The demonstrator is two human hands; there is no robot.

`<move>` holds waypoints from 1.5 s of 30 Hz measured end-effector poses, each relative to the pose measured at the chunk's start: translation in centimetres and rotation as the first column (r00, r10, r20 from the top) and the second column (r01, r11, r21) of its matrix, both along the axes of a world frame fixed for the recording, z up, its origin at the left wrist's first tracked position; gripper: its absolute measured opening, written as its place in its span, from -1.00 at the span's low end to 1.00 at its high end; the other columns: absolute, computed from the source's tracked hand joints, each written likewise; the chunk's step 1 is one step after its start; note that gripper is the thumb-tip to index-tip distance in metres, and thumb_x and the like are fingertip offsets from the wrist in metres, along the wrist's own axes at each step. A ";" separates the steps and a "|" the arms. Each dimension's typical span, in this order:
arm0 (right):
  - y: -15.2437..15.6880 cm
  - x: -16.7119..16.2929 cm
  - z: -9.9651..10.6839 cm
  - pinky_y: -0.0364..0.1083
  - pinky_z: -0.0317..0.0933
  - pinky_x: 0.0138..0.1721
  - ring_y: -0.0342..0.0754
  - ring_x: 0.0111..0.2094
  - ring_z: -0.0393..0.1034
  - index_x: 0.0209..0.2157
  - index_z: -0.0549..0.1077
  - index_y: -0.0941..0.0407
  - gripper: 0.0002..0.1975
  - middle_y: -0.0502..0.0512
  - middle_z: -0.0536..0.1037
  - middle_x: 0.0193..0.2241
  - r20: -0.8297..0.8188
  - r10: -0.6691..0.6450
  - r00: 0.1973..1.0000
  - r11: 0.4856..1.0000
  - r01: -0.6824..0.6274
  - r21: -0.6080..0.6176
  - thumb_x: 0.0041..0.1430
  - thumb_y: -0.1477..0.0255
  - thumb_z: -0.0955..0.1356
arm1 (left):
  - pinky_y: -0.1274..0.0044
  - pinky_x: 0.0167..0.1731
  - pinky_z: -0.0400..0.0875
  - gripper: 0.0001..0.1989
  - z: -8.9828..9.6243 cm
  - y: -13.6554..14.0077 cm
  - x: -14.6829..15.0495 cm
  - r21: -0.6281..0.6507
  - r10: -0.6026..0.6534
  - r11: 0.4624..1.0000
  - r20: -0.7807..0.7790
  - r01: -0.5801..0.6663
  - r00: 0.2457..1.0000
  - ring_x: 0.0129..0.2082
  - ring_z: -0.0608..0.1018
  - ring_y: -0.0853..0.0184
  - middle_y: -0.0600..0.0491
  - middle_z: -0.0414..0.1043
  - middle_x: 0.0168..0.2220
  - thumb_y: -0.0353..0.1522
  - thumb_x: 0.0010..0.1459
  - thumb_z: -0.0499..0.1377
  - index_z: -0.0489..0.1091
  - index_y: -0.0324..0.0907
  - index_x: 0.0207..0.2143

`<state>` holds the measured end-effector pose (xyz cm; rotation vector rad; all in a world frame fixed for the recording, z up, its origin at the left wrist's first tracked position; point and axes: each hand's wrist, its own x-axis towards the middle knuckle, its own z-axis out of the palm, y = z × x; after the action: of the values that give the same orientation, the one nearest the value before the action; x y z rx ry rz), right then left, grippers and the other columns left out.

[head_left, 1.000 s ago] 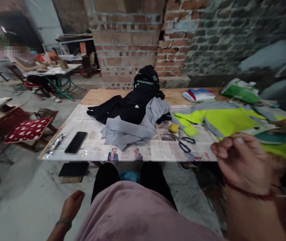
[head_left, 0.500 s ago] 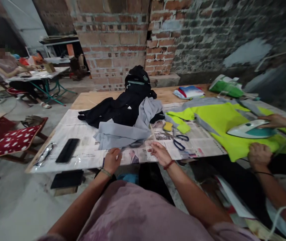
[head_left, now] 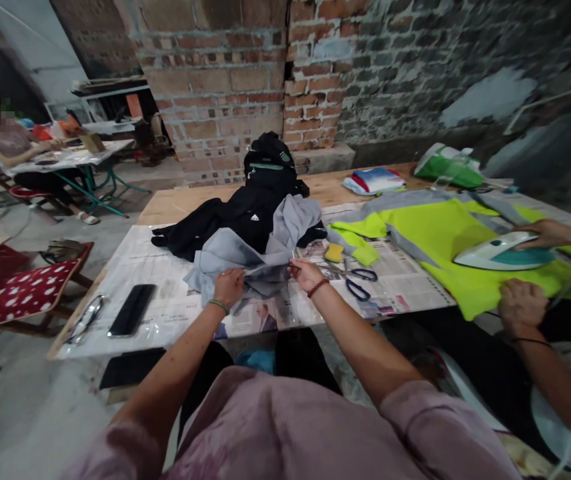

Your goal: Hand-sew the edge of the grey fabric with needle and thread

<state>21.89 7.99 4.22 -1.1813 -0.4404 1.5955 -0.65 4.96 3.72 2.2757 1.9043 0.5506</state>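
Gripping, in the head view: the left hand is closed on the grey cloth, and the right hand pinches its near edge. The cloth lies against the front of the black garment; scissors lie to that garment's front right, a phone to its front left.

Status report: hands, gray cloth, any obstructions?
Left hand, right hand gripping gray cloth. Cloth rumpled, overlapping black garment. Scissors to its right, seemingly not blocking.
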 end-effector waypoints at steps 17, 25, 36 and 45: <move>-10.6 5.8 -2.2 -0.20 0.35 -0.49 -0.23 -0.59 0.36 -0.49 0.44 0.18 -0.93 -0.03 0.45 -0.64 -0.115 -0.067 0.991 0.997 0.070 0.022 -0.07 0.57 0.42 | 0.44 -0.15 0.32 -0.81 0.2 -11.0 -0.8 -0.269 -0.200 0.949 -0.118 0.163 0.973 -0.22 0.50 0.23 -0.05 0.48 -0.27 -0.42 0.07 0.06 0.45 -0.17 -0.31; -9.2 6.4 -6.5 -0.21 0.35 -0.53 -0.23 -0.60 0.36 -0.51 0.39 0.17 -0.87 -0.07 0.43 -0.64 -0.100 -0.103 0.990 0.995 0.101 -0.017 -0.09 0.60 0.43 | 0.51 -0.21 0.32 -0.77 -0.2 -12.7 -6.8 -0.427 -0.040 0.904 -0.113 -0.012 0.993 -0.24 0.50 0.28 0.01 0.47 -0.24 -0.43 0.05 0.01 0.44 -0.13 -0.31; -8.9 6.8 -8.7 -0.23 0.37 -0.54 -0.22 -0.59 0.40 -0.48 0.41 0.17 -0.86 -0.07 0.47 -0.62 -0.140 -0.096 0.985 0.995 0.095 -0.016 -0.11 0.62 0.44 | 0.58 -0.34 0.32 -0.71 2.9 -4.8 -8.8 -0.234 0.129 0.967 0.128 -0.097 0.983 -0.40 0.45 0.34 0.09 0.46 -0.43 -0.22 0.06 0.07 0.47 -0.20 -0.28; -8.7 6.2 -9.0 -0.21 0.37 -0.53 -0.19 -0.59 0.41 -0.50 0.42 0.19 -0.85 -0.04 0.47 -0.63 -0.137 -0.123 0.983 0.992 0.127 0.021 -0.15 0.58 0.46 | 0.27 -0.05 0.22 -0.74 0.3 4.4 -3.0 -0.219 0.016 0.971 -0.327 -0.093 0.945 -0.01 0.35 0.08 -0.05 0.44 -0.09 -0.49 -0.03 0.07 0.51 -0.14 -0.34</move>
<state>28.10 -0.76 -4.82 -1.0503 -0.2956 1.5442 -3.69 9.36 4.06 2.2733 2.0497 -0.0505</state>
